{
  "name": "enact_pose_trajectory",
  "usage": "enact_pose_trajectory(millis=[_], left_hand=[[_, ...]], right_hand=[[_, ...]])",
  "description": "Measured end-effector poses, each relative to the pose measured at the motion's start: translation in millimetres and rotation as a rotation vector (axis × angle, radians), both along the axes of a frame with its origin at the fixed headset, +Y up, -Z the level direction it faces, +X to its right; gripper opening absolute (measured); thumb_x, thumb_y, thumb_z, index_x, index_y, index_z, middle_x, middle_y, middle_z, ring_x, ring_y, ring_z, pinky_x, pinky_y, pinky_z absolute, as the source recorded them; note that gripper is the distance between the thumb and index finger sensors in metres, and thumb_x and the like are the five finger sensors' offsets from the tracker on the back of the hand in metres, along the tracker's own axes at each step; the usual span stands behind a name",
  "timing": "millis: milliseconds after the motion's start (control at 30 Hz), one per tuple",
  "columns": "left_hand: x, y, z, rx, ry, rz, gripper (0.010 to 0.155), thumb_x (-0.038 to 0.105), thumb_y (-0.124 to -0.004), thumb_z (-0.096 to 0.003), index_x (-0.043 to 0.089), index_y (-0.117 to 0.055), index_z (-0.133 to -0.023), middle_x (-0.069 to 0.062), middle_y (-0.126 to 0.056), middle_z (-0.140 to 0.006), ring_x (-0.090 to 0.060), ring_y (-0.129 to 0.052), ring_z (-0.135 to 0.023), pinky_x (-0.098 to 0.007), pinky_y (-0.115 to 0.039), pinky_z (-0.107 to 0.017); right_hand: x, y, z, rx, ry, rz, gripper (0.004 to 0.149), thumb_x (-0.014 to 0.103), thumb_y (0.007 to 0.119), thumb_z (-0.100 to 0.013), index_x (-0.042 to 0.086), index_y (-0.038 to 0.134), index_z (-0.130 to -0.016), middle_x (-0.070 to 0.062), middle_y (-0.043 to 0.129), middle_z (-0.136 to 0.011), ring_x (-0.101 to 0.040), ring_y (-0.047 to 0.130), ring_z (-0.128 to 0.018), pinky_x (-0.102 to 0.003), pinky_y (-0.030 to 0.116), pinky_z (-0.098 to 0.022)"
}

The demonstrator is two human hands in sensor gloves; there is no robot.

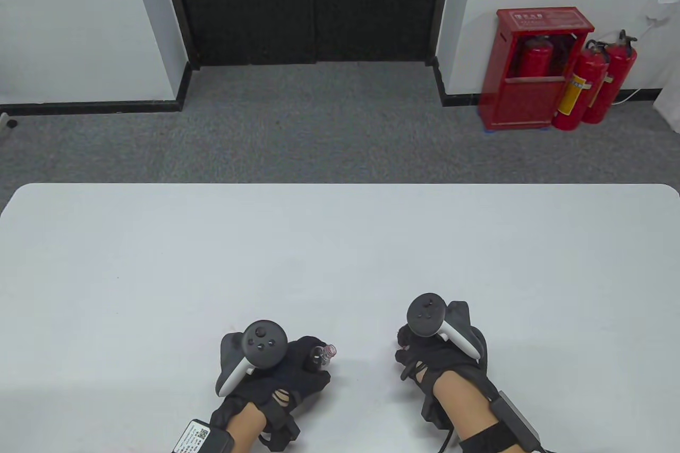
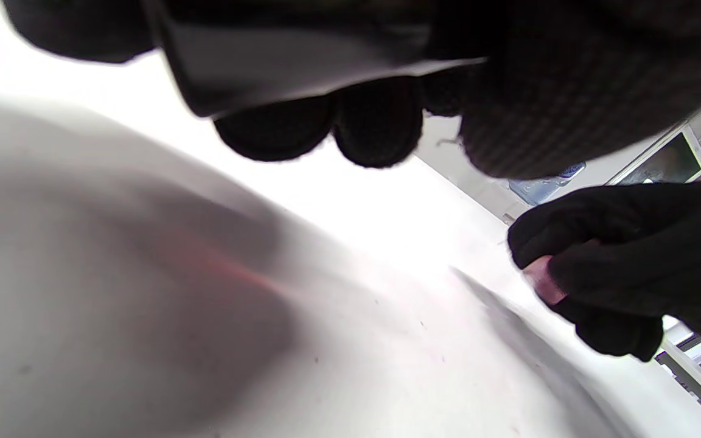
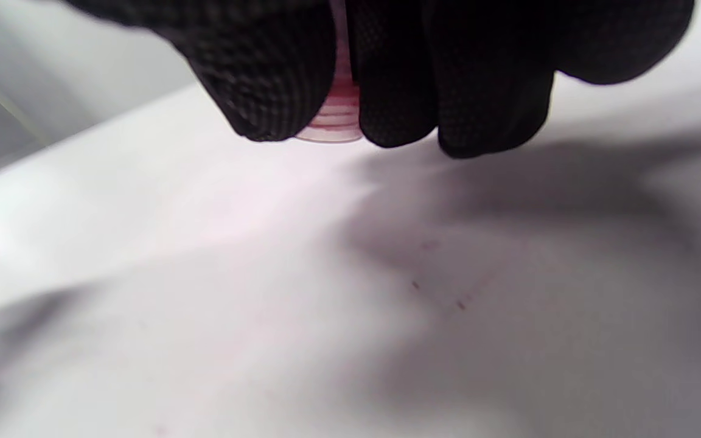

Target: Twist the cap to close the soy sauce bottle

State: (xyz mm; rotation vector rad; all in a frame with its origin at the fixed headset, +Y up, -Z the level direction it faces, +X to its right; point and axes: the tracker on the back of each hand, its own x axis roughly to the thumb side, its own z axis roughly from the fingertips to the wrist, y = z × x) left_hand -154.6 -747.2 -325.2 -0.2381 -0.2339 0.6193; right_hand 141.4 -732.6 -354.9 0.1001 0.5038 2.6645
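Observation:
My left hand (image 1: 311,365) grips a small dark soy sauce bottle (image 1: 322,355) near the table's front edge. Its clear, uncapped neck pokes out toward the right. In the left wrist view the bottle's body (image 2: 302,67) lies under my curled fingers (image 2: 375,134). My right hand (image 1: 405,348) is apart from the bottle, to its right, and pinches the pinkish-red ribbed cap (image 3: 333,115) between its fingertips (image 3: 265,79), just above the table. The cap also shows in the left wrist view (image 2: 542,283), held in the right hand. The cap is hidden in the table view.
The white table (image 1: 340,251) stretches away beyond both hands. Past its far edge are grey carpet, a dark doorway and a red cabinet with fire extinguishers (image 1: 536,70).

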Motion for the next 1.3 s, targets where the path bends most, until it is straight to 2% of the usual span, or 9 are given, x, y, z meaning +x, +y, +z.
enact_pose_trajectory(millis=[233,633,833,1000,1300], left_hand=[[-1,1,0,-0.002,-0.009,-0.012,0.056,0.058,-0.099,-0.0379,0.049,-0.077,-0.089,0.019,-0.095,-0.085,-0.016,-0.104,-0.067,-0.047,-0.086,-0.04],[-3,0,-1,-0.023,-0.017,-0.016,0.058,0.059,-0.099,-0.0376,0.048,-0.077,-0.09,0.018,-0.095,-0.085,-0.015,-0.105,-0.065,-0.046,-0.086,-0.039],[-1,0,-1,-0.028,-0.033,-0.022,0.059,0.061,-0.098,-0.0372,0.047,-0.077,-0.091,0.018,-0.096,-0.085,-0.015,-0.105,-0.064,-0.045,-0.087,-0.038],[0,-1,-1,-0.026,-0.047,-0.033,0.059,0.061,-0.097,-0.037,0.047,-0.077,-0.091,0.018,-0.096,-0.082,-0.015,-0.105,-0.064,-0.045,-0.087,-0.038],[5,-2,-1,-0.036,-0.081,-0.05,0.059,0.061,-0.097,-0.0368,0.046,-0.077,-0.091,0.018,-0.097,-0.076,-0.015,-0.106,-0.063,-0.045,-0.087,-0.038]], right_hand=[[-2,23,10,0.057,0.011,-0.095,0.056,0.035,0.086,-0.042,0.014,0.074,-0.092,-0.014,0.092,-0.073,-0.038,0.095,-0.046,-0.055,0.079,-0.034],[-25,37,22,0.162,0.162,-0.184,0.056,0.035,0.086,-0.041,0.015,0.075,-0.092,-0.013,0.093,-0.073,-0.038,0.095,-0.046,-0.054,0.08,-0.033],[-32,47,29,0.34,0.272,-0.344,0.055,0.034,0.087,-0.04,0.017,0.075,-0.091,-0.013,0.093,-0.075,-0.038,0.095,-0.047,-0.054,0.079,-0.033],[-38,50,34,0.428,0.358,-0.429,0.056,0.033,0.088,-0.039,0.018,0.074,-0.092,-0.013,0.092,-0.078,-0.038,0.095,-0.048,-0.054,0.079,-0.033],[-54,43,41,0.462,0.436,-0.392,0.058,0.031,0.091,-0.038,0.02,0.073,-0.092,-0.012,0.092,-0.083,-0.037,0.096,-0.049,-0.054,0.079,-0.033]])
